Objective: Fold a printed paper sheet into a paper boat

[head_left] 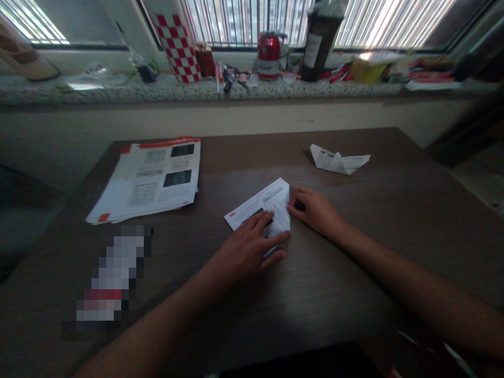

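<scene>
A folded sheet of printed paper [275, 197] lies on the brown table in front of me, with a straight edge on its right side. My left hand [252, 239] rests flat across its lower part, fingers spread, covering some of the print. At the paper's right edge is my right hand [311, 207], its thumb and fingers curled together in a pinch at that edge. Farther back on the right stands a folded paper boat [340, 161], apart from both hands.
A stack of printed sheets [157, 184] lies at the table's back left. Nearer me on the left is a pixelated, blurred-out object [118, 268]. The windowsill [244, 94] holds a red-and-white checked container [179, 50], a red can [269, 55] and a dark bottle [319, 44].
</scene>
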`<state>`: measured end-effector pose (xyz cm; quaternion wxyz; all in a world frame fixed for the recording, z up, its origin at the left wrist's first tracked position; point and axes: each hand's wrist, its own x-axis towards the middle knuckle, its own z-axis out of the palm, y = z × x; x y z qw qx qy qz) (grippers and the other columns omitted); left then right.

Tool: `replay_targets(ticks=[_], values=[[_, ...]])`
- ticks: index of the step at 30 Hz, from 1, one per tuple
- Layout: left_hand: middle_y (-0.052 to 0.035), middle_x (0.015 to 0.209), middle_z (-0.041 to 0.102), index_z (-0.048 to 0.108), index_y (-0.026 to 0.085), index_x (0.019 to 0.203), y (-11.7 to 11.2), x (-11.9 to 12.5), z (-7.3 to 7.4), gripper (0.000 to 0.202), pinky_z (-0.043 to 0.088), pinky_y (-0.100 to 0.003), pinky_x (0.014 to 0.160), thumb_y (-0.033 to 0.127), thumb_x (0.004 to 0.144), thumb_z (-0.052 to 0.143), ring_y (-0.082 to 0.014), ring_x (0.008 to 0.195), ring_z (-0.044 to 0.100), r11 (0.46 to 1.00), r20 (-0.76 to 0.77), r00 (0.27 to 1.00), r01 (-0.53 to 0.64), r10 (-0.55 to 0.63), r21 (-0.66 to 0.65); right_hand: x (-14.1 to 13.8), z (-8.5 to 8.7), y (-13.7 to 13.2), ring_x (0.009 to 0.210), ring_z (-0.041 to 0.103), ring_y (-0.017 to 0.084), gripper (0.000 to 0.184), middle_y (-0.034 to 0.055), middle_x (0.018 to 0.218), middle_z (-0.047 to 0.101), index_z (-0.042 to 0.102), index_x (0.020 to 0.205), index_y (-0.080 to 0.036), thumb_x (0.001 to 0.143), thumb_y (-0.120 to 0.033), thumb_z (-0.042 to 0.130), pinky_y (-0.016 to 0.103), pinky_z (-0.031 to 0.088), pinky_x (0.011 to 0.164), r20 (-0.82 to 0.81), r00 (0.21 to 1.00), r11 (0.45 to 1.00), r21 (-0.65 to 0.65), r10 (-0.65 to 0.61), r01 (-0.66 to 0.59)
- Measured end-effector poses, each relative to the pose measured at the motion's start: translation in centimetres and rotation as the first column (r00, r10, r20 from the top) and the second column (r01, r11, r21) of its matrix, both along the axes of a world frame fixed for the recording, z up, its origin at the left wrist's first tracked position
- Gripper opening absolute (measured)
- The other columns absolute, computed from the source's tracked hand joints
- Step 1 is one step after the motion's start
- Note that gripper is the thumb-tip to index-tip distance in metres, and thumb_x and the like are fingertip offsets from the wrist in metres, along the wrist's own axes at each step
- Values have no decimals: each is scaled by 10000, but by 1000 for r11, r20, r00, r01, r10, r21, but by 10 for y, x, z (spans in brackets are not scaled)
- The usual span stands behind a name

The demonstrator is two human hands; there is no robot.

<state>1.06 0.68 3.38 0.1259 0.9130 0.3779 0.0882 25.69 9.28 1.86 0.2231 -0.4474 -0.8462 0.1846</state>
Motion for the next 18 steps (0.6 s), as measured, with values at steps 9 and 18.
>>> replay_targets(ticks=[9, 18], values=[[-122, 1669, 352, 552, 359, 1509, 0, -1, -1, 464, 385, -574, 1199, 524, 1078, 501, -395, 1517, 367, 999, -2, 1000, -8, 8, -33, 2, -5, 55, 865, 626, 231, 95, 79, 957, 664, 663, 852, -189, 941, -191, 696, 335, 461, 794, 79, 992, 990, 113, -97, 88], [-123, 1672, 356, 540, 358, 1522, -1, -1, -2, 467, 382, -564, 1201, 525, 1092, 468, -387, 1516, 370, 1000, -16, 1000, -11, 10, -19, 7, 7, 55, 814, 619, 216, 91, 71, 907, 657, 689, 860, -178, 941, -217, 704, 331, 458, 755, 59, 995, 992, 101, -81, 75]])
